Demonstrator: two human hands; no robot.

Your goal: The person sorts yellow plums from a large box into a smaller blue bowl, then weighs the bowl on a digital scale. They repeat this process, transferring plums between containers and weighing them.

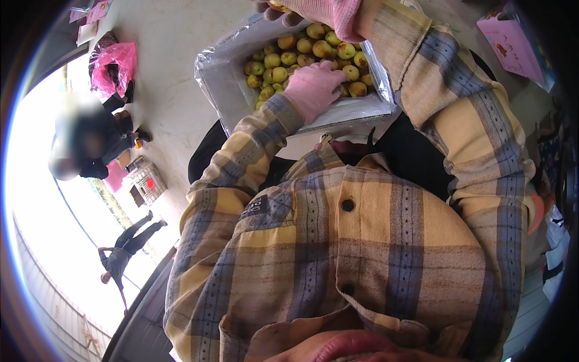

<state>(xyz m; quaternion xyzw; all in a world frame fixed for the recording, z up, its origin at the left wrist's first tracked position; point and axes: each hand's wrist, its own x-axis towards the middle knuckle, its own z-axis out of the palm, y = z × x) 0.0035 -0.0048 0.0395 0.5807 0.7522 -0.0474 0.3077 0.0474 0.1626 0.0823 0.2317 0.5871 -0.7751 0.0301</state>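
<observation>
In front of me is a box (239, 95) lined with clear plastic film, part full of green and brown fruit (289, 58) that look like jujubes. My left hand (315, 87), in a pink glove, reaches into it and rests on the fruit near the side closest to me. Its fingertips are hidden, so whether it grips a piece cannot be seen. Over the far side of the box, my right hand (312, 10) is partly cut off by the top of the picture. It wears a pink glove with greyish fingers, which hold one jujube (279, 6).
At the right stands a pink printed carton (511, 47). To the left, people sit or crouch by a pink plastic bag (115, 68) and a pale plastic crate (147, 183). A standing person (122, 258) is farther off. Concrete floor (167, 59) surrounds the box.
</observation>
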